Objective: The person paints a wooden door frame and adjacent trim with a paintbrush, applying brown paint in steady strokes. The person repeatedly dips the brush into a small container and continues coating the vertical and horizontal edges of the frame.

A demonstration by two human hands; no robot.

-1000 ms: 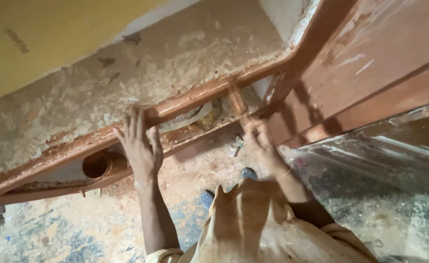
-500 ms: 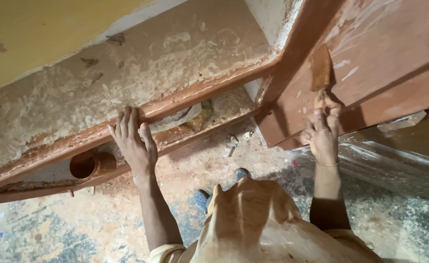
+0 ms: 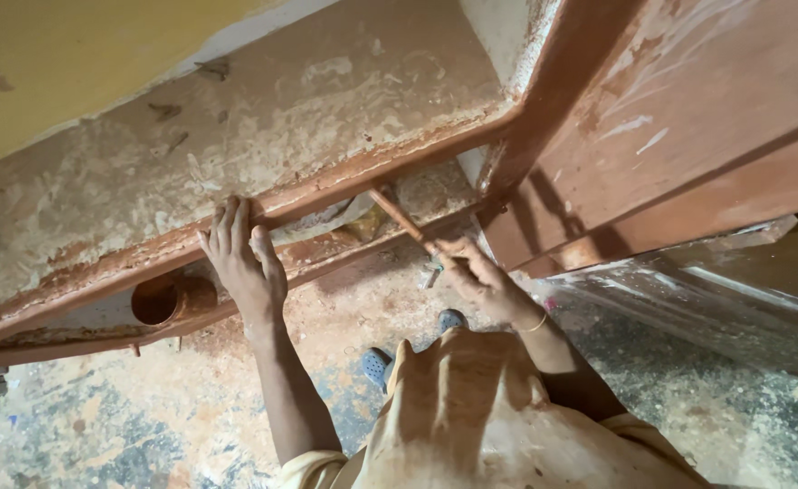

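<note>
My left hand (image 3: 243, 263) lies flat, fingers spread, on a reddish-brown painted metal frame rail (image 3: 344, 177) that runs along the foot of a rough, worn wall. My right hand (image 3: 482, 279) grips the handle of a thin brush or stick (image 3: 397, 215) whose tip reaches into the gap between the two rails, close to the corner where the frame turns upward. The tool's tip is partly hidden in the gap.
A reddish-brown door panel (image 3: 688, 136) stands at the right, hinged to the frame post (image 3: 553, 100). A round brown pipe end (image 3: 159, 299) sits under the rail at left. Paint-stained floor (image 3: 145, 426), plastic sheet (image 3: 707, 299) at right, my blue shoes (image 3: 376, 365) below.
My right hand has come down from the door panel to the gap in the lower frame, with the tool now pointing into it. My left hand stays on the rail.
</note>
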